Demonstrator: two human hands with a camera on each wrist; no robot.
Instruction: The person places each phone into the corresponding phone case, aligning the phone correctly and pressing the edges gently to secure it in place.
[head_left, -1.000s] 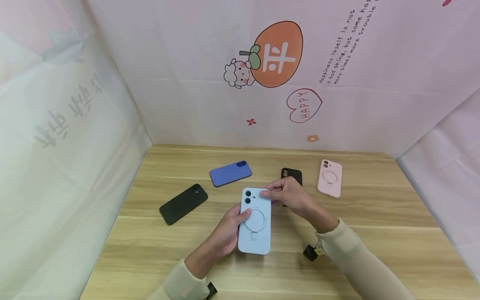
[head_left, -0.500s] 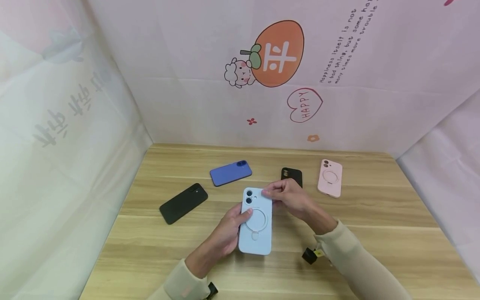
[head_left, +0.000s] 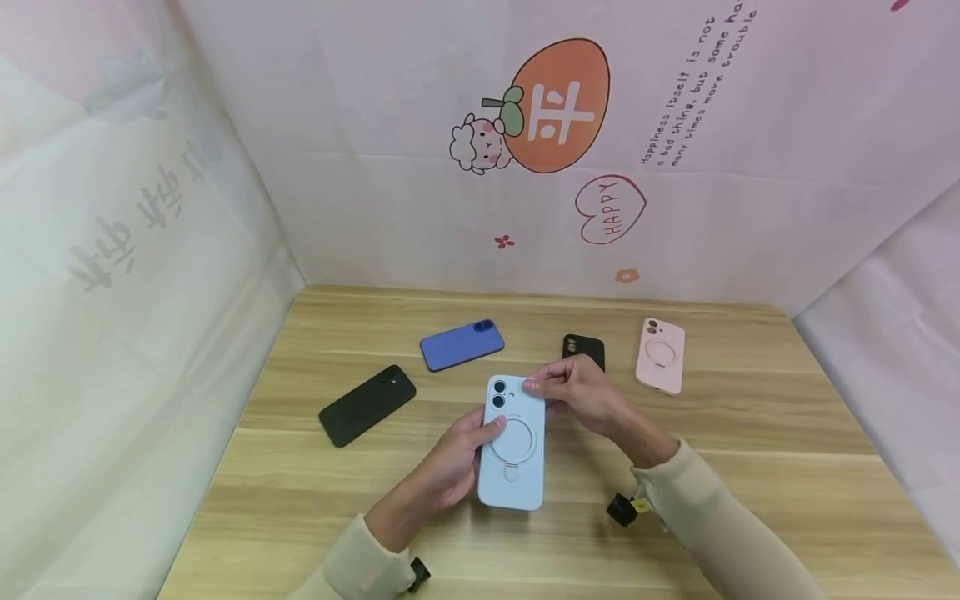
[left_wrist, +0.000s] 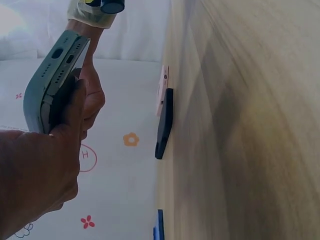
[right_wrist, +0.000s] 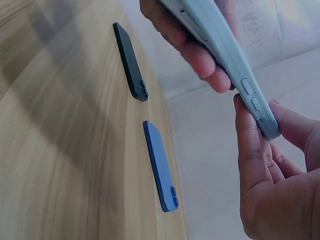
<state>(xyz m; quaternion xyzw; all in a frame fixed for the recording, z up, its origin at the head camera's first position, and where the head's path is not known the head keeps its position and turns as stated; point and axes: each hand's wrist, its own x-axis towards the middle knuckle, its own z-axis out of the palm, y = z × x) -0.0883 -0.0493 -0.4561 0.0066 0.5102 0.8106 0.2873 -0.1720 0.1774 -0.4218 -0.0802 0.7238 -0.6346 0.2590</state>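
A light blue phone case (head_left: 513, 487), camera side up with a ring on its back, is held above the table with a phone (left_wrist: 62, 75) in it. In the left wrist view the phone's bottom edge shows beside the case's, apparently standing a little out of it. My left hand (head_left: 450, 462) grips the left side, thumb on the back beside the ring and fingers underneath. My right hand (head_left: 588, 396) pinches the upper right corner between thumb and fingers. The right wrist view shows the case's side buttons near that pinch. The phone's screen is mostly hidden.
On the wooden table (head_left: 300, 517) lie a black phone (head_left: 367, 406) at left, a blue phone (head_left: 462, 345) at the back, a black phone case (head_left: 585, 348) partly behind my right hand, and a pink phone case (head_left: 660, 357) at right. A printed cloth (head_left: 405, 225) hangs behind.
Hardly anything differs: the light blue case has shifted very slightly to the right. Both hands keep their hold on it.
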